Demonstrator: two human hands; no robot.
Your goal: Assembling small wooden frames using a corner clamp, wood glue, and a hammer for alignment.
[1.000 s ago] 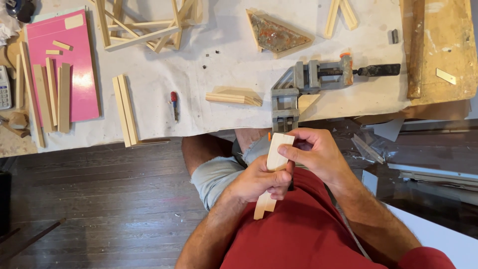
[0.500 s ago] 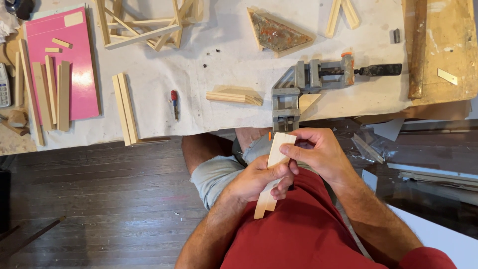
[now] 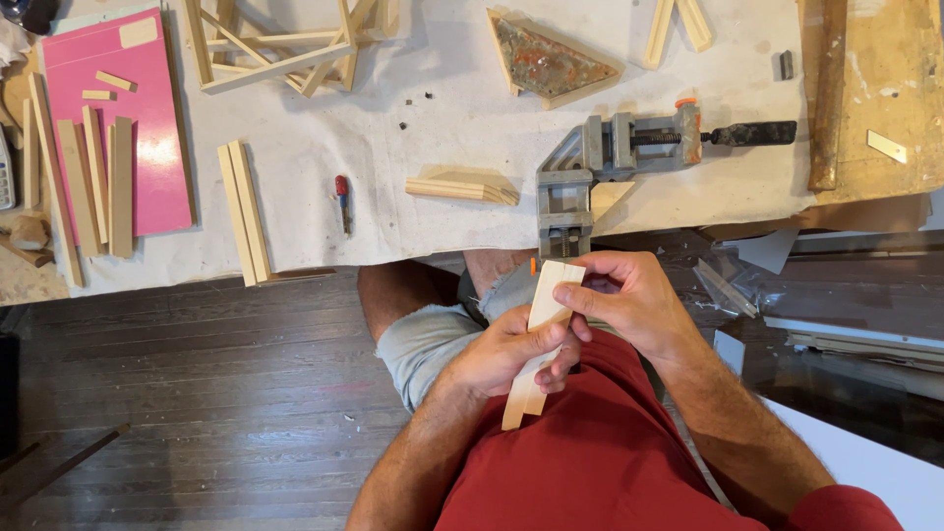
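Over my lap I hold a pale wooden strip (image 3: 543, 305), its mitred top end close to the table edge. My left hand (image 3: 506, 354) wraps around the strip's lower half. My right hand (image 3: 629, 300) pinches its upper part between thumb and fingers. Just above the strip a grey corner clamp (image 3: 590, 172) with a black handle sits on the white-covered table (image 3: 393, 147). A short piece of moulding (image 3: 462, 189) lies to the left of the clamp.
A pink board (image 3: 147, 128) with several wood strips lies at the far left. Two long strips (image 3: 244, 211) and a red-handled tool (image 3: 342, 202) lie mid-table. Assembled wooden frames (image 3: 285, 44), a triangular framed piece (image 3: 551, 64) and a wooden board (image 3: 865, 98) sit along the back. Dark plank floor (image 3: 177, 393) lies below.
My hands shifted slightly on the strip; the right fingers slid along its upper part. The strip stays over my lap.
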